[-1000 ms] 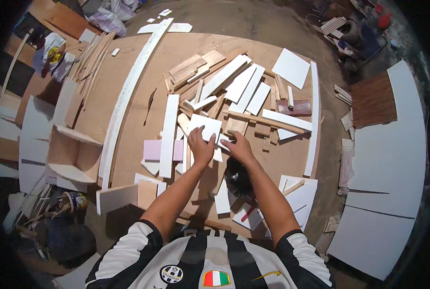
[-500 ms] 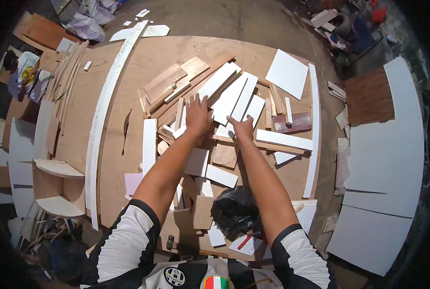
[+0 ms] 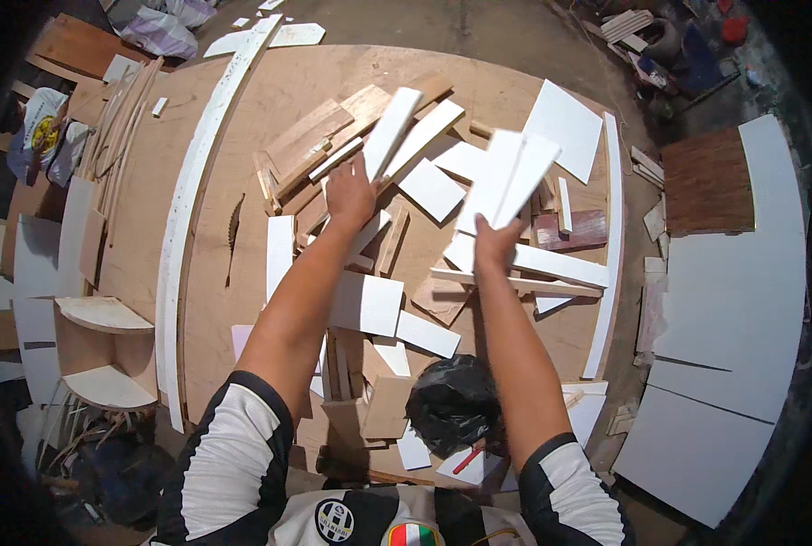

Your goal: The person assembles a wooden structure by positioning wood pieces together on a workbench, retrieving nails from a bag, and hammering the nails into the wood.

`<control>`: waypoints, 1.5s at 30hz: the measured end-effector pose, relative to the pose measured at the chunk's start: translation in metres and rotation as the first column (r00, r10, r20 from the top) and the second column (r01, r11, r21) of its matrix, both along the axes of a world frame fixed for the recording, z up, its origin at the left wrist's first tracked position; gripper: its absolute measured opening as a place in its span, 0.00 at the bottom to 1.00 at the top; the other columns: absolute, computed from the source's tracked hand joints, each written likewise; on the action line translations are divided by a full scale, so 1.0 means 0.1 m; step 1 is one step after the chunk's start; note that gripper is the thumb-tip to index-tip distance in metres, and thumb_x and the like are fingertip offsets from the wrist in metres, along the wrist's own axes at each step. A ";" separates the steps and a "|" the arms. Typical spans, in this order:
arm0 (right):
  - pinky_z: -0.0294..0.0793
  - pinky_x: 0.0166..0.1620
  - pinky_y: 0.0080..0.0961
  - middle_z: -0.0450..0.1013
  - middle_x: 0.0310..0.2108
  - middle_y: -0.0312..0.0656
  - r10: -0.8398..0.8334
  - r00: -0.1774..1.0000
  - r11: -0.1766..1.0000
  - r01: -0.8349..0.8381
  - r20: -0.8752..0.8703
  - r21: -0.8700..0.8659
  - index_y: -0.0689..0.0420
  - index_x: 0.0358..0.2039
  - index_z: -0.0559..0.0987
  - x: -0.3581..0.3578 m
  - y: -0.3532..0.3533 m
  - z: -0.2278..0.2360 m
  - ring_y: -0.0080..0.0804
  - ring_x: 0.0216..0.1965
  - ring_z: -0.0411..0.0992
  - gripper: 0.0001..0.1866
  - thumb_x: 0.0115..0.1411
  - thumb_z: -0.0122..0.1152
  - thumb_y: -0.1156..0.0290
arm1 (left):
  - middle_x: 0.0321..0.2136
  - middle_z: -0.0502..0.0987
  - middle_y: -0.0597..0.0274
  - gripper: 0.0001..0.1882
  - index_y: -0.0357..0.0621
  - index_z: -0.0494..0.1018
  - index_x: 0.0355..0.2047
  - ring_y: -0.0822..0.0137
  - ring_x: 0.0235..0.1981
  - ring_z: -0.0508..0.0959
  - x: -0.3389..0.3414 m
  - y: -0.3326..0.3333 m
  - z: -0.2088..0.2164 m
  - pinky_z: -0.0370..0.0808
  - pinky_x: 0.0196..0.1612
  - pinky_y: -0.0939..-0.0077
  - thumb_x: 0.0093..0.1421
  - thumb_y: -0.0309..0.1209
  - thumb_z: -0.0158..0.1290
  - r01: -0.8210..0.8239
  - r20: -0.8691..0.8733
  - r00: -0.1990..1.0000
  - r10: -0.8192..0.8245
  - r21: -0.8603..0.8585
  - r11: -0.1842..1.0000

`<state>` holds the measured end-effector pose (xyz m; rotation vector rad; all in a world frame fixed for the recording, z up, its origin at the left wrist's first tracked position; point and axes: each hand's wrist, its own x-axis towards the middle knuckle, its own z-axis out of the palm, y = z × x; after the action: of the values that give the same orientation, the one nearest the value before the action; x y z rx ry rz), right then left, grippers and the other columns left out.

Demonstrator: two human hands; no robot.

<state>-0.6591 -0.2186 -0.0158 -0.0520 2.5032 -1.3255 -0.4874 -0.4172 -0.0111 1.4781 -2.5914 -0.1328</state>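
My right hand (image 3: 497, 246) is closed on the near ends of two white board strips, a left strip (image 3: 489, 187) and a slightly blurred right strip (image 3: 531, 173), which fan apart at the far end. On the left of the pile, my left hand (image 3: 351, 193) curls at the near end of a narrow white strip (image 3: 393, 132), its fingertips partly hidden. Beside that strip lies another long white strip (image 3: 428, 136). Between my hands rest a white square offcut (image 3: 431, 190) and a bare wood block (image 3: 393, 241).
Offcuts cover the plywood table (image 3: 215, 318). Nearer me sit a black plastic bag (image 3: 453, 405) and a red-handled tool (image 3: 469, 460). A long white strip (image 3: 207, 173) runs along the left, a white panel (image 3: 560, 129) lies far right, and large white sheets (image 3: 724, 318) stand beyond.
My right hand has moved right and toward me, drawing the white strips out of the pile. My left hand has shifted slightly left and away, and the narrow strip has separated from its neighbour.
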 end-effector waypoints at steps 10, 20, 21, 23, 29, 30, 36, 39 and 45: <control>0.62 0.64 0.51 0.60 0.63 0.55 0.173 0.953 0.902 -0.052 -0.248 0.430 0.56 0.69 0.57 -0.25 0.83 0.24 0.52 0.65 0.58 0.49 0.52 0.74 0.58 | 0.52 0.72 0.38 0.47 0.41 0.57 0.67 0.43 0.54 0.72 -0.02 0.15 -0.06 0.69 0.58 0.52 0.58 0.61 0.57 0.025 0.090 0.996 -0.025 0.001 1.000; 0.62 0.63 0.46 0.70 0.55 0.51 0.708 0.546 0.704 -0.594 -0.448 0.388 0.60 0.57 0.73 -0.41 -0.23 0.02 0.48 0.60 0.64 0.36 0.56 0.68 0.48 | 0.46 0.74 0.31 0.37 0.36 0.55 0.67 0.33 0.49 0.74 -0.05 0.01 -0.14 0.69 0.55 0.45 0.66 0.45 0.54 -0.041 -0.101 0.993 0.053 0.125 0.991; 0.64 0.62 0.46 0.71 0.54 0.51 0.746 0.515 0.665 -0.613 -0.421 0.427 0.61 0.57 0.73 -0.43 -0.37 -0.01 0.48 0.59 0.65 0.36 0.57 0.67 0.47 | 0.46 0.74 0.31 0.37 0.36 0.55 0.67 0.33 0.49 0.74 -0.04 0.02 -0.14 0.69 0.55 0.45 0.66 0.45 0.54 -0.052 -0.092 0.994 0.064 0.126 0.991; 0.67 0.60 0.46 0.71 0.54 0.51 0.821 0.491 0.571 -0.700 -0.291 0.428 0.61 0.57 0.73 -0.49 -0.60 0.00 0.48 0.58 0.67 0.39 0.53 0.71 0.46 | 0.48 0.73 0.36 0.36 0.39 0.55 0.67 0.36 0.45 0.75 -0.09 0.06 -0.12 0.73 0.50 0.47 0.66 0.44 0.54 -0.094 -0.136 0.984 0.115 0.153 0.984; 0.71 0.56 0.45 0.71 0.50 0.49 0.915 0.339 0.395 -0.650 -0.217 0.649 0.58 0.55 0.75 -0.14 -0.95 0.19 0.49 0.54 0.69 0.44 0.40 0.80 0.47 | 0.53 0.68 0.36 0.37 0.41 0.56 0.67 0.35 0.47 0.74 -0.04 0.06 -0.34 0.73 0.50 0.45 0.66 0.46 0.54 -0.116 -0.234 0.963 0.133 0.083 0.990; 0.70 0.57 0.45 0.71 0.49 0.48 0.915 0.345 0.396 -0.684 -0.207 0.613 0.55 0.53 0.77 -0.30 -0.99 0.12 0.49 0.53 0.69 0.41 0.40 0.80 0.49 | 0.55 0.67 0.37 0.37 0.43 0.56 0.67 0.35 0.48 0.74 -0.07 0.09 -0.35 0.73 0.50 0.45 0.65 0.47 0.55 -0.120 -0.225 0.965 0.137 0.088 0.989; 0.57 0.67 0.55 0.58 0.68 0.57 0.905 0.405 0.369 -0.594 -0.130 0.715 0.51 0.74 0.50 -0.99 -1.06 0.02 0.53 0.71 0.53 0.77 0.27 0.80 0.33 | 0.62 0.63 0.43 0.38 0.48 0.56 0.69 0.41 0.50 0.71 -0.04 0.22 -0.38 0.71 0.52 0.47 0.64 0.49 0.56 -0.115 -0.146 0.982 0.117 0.024 0.993; 0.56 0.68 0.57 0.59 0.67 0.59 0.903 0.426 0.252 -0.638 0.061 0.728 0.52 0.73 0.51 -0.97 -1.07 0.07 0.57 0.70 0.54 0.78 0.25 0.79 0.31 | 0.62 0.62 0.43 0.39 0.48 0.55 0.70 0.41 0.51 0.70 -0.04 0.26 -0.39 0.70 0.53 0.47 0.65 0.48 0.55 -0.121 -0.163 0.978 0.127 0.044 0.992; 0.68 0.61 0.53 0.70 0.58 0.62 0.865 0.497 0.328 -0.670 0.074 0.666 0.67 0.59 0.67 -0.44 -0.96 0.36 0.54 0.61 0.68 0.59 0.34 0.81 0.39 | 0.61 0.61 0.34 0.38 0.43 0.53 0.70 0.35 0.55 0.67 0.08 0.27 -0.41 0.64 0.59 0.42 0.64 0.39 0.57 -0.067 -0.283 0.955 0.090 0.091 0.994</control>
<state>-0.7026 -0.3145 0.0205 -1.2481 2.3913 -0.0250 -0.4792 -0.3898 -0.0517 1.4620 -2.3174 -0.4146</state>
